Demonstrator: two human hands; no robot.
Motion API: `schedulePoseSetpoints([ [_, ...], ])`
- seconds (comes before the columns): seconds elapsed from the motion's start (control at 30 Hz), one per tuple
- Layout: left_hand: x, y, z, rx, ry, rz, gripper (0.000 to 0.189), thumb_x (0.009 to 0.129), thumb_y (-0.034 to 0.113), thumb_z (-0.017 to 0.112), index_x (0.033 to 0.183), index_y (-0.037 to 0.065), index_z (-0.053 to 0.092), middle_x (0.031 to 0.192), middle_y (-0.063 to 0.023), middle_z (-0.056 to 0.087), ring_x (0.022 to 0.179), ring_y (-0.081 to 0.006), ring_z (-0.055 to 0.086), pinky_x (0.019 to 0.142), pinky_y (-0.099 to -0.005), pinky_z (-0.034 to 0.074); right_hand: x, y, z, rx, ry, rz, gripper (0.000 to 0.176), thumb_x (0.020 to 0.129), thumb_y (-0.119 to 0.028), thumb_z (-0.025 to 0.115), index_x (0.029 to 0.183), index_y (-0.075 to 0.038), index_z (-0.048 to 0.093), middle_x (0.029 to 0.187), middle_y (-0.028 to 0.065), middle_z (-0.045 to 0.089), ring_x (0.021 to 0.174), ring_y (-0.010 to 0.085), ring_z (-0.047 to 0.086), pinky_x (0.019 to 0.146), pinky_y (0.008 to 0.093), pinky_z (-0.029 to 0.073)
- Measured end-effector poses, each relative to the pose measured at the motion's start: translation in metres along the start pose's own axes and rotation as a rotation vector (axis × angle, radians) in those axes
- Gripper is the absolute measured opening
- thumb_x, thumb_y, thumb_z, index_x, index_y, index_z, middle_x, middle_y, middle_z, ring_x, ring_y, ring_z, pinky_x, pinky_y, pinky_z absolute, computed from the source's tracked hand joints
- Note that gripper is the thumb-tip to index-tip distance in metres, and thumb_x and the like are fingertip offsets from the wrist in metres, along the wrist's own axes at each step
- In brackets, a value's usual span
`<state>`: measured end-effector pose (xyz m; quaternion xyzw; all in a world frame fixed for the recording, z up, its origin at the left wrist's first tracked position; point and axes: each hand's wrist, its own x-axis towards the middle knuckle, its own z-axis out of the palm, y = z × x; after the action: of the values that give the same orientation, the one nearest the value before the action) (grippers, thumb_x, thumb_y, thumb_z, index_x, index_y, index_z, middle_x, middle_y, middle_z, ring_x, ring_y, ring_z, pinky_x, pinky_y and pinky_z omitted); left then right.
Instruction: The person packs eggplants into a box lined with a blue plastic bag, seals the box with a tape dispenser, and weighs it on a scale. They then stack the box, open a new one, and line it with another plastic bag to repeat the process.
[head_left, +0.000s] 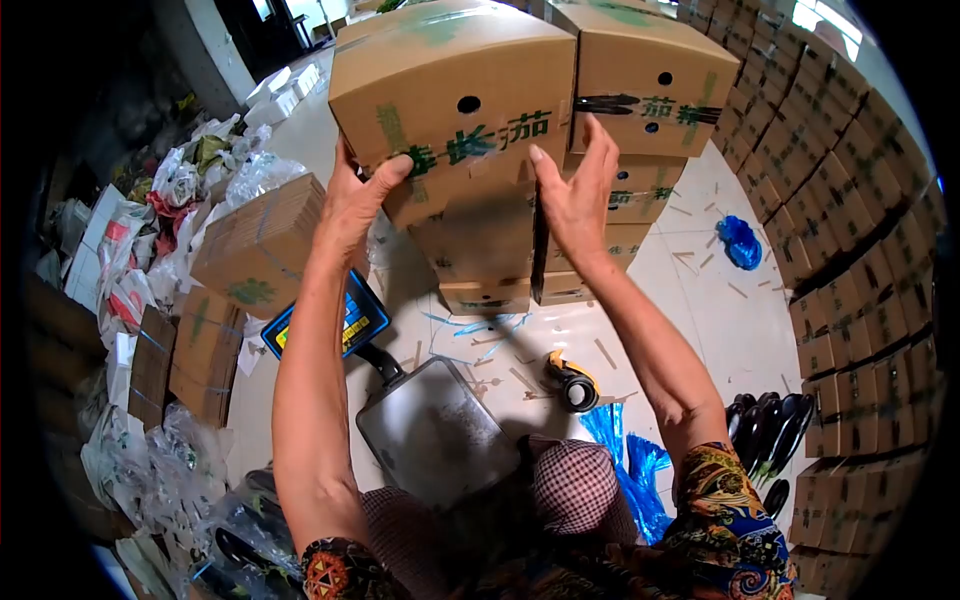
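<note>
A closed cardboard box [455, 95] with green Chinese lettering and a round hole sits at the top of a stack straight ahead. My left hand [365, 195] grips its lower left side, thumb on the front face and fingers hidden around the side. My right hand [582, 190] holds the lower right corner, thumb against the front and fingers toward the gap beside the neighbouring box [655, 75]. Below the held box are more boxes [480, 240] in shadow.
A platform scale [435, 425], its display [345, 318] and a tape dispenser [575, 382] lie on the floor. Blue plastic bags [635, 465] and eggplants [768, 430] are at right, before a wall of stacked cartons [850, 230]. Flattened cartons [260, 240] and plastic waste [190, 180] line the left.
</note>
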<state>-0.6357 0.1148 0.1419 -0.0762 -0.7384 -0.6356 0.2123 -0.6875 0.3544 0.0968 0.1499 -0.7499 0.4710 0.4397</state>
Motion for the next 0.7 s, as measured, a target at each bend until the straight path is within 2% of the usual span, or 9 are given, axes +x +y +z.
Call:
schedulePoseSetpoints([
  [0.1, -0.005, -0.007, 0.002, 0.061, 0.008, 0.039, 0.098, 0.067, 0.043, 0.079, 0.14, 0.001, 0.029, 0.13, -0.0162, 0.047, 0.122, -0.0261, 0.046, 0.102, -0.0374, 0.039, 0.011, 0.003, 0.004, 0.224, -0.281, 0.137, 0.071, 0.081, -0.017, 0.069, 0.138, 0.001, 0.031, 0.129, 0.0262, 0.044, 0.112, 0.0381, 0.048, 0.099, 0.0443, 0.038],
  [0.13, -0.004, -0.015, 0.002, 0.131, 0.008, 0.061, 0.095, 0.069, 0.043, 0.079, 0.139, 0.001, 0.031, 0.13, -0.0158, 0.047, 0.122, -0.0259, 0.046, 0.102, -0.0369, 0.039, 0.013, 0.008, 0.007, 0.294, -0.294, 0.177, 0.075, 0.079, -0.018, 0.071, 0.139, 0.001, 0.031, 0.126, 0.0257, 0.05, 0.113, 0.0375, 0.049, 0.099, 0.0436, 0.038],
  [0.3, 0.032, -0.005, -0.008, 0.375, -0.09, 0.268, 0.086, 0.071, 0.039, 0.076, 0.137, 0.001, 0.034, 0.127, -0.0154, 0.05, 0.116, -0.025, 0.05, 0.099, -0.0356, 0.04, 0.015, 0.007, 0.015, 0.14, -0.232, 0.108, 0.079, 0.076, -0.018, 0.075, 0.139, 0.001, 0.032, 0.123, 0.0228, 0.053, 0.112, 0.0368, 0.049, 0.097, 0.0434, 0.039],
  [0.33, 0.043, 0.0, -0.009, 0.46, -0.055, 0.266, 0.083, 0.072, 0.038, 0.075, 0.135, 0.0, 0.037, 0.123, -0.0147, 0.053, 0.113, -0.0251, 0.052, 0.098, -0.0353, 0.041, 0.013, 0.008, 0.019, 0.138, -0.218, 0.094, 0.079, 0.075, -0.017, 0.075, 0.139, 0.002, 0.032, 0.123, 0.0229, 0.053, 0.111, 0.0371, 0.049, 0.097, 0.0434, 0.039],
  [0.43, 0.059, 0.0, -0.013, 0.356, -0.068, 0.15, 0.081, 0.074, 0.042, 0.074, 0.135, 0.003, 0.039, 0.122, -0.014, 0.055, 0.112, -0.0234, 0.054, 0.096, -0.0345, 0.043, 0.009, 0.01, 0.032, 0.112, -0.188, 0.05, 0.079, 0.075, -0.013, 0.074, 0.14, 0.002, 0.031, 0.121, 0.0231, 0.052, 0.107, 0.0388, 0.048, 0.095, 0.0441, 0.038],
  [0.53, 0.073, -0.067, -0.021, 0.386, 0.066, 0.233, 0.077, 0.078, 0.046, 0.072, 0.134, 0.004, 0.041, 0.121, -0.012, 0.056, 0.11, -0.021, 0.054, 0.093, -0.0333, 0.045, 0.009, 0.019, 0.041, 0.094, -0.17, -0.033, 0.078, 0.075, -0.012, 0.072, 0.141, 0.0, 0.032, 0.123, 0.0229, 0.05, 0.107, 0.04, 0.047, 0.095, 0.044, 0.037],
  [0.63, 0.062, -0.054, -0.018, 0.143, -0.096, 0.071, 0.075, 0.08, 0.049, 0.07, 0.133, 0.002, 0.043, 0.12, -0.0106, 0.056, 0.107, -0.0195, 0.055, 0.092, -0.034, 0.044, 0.004, 0.023, 0.046, 0.093, -0.156, -0.098, 0.077, 0.075, -0.012, 0.072, 0.14, 0.0, 0.032, 0.125, 0.0228, 0.048, 0.108, 0.0407, 0.047, 0.097, 0.0438, 0.037],
  [0.67, 0.06, -0.051, -0.022, 0.239, -0.136, 0.031, 0.071, 0.082, 0.049, 0.068, 0.13, 0.001, 0.046, 0.12, -0.0095, 0.056, 0.105, -0.0182, 0.055, 0.091, -0.0338, 0.044, 0.0, 0.026, 0.047, 0.117, -0.143, -0.138, 0.078, 0.075, -0.013, 0.072, 0.14, 0.0, 0.032, 0.125, 0.0234, 0.048, 0.11, 0.0405, 0.047, 0.098, 0.0434, 0.036],
  [0.7, 0.047, -0.038, -0.028, 0.369, -0.148, -0.038, 0.072, 0.081, 0.05, 0.068, 0.128, -0.001, 0.047, 0.12, -0.0093, 0.056, 0.105, -0.0177, 0.054, 0.09, -0.0326, 0.044, -0.005, 0.016, 0.047, 0.102, -0.165, -0.057, 0.078, 0.075, -0.016, 0.073, 0.14, 0.001, 0.032, 0.125, 0.0241, 0.048, 0.112, 0.0403, 0.046, 0.098, 0.043, 0.036],
])
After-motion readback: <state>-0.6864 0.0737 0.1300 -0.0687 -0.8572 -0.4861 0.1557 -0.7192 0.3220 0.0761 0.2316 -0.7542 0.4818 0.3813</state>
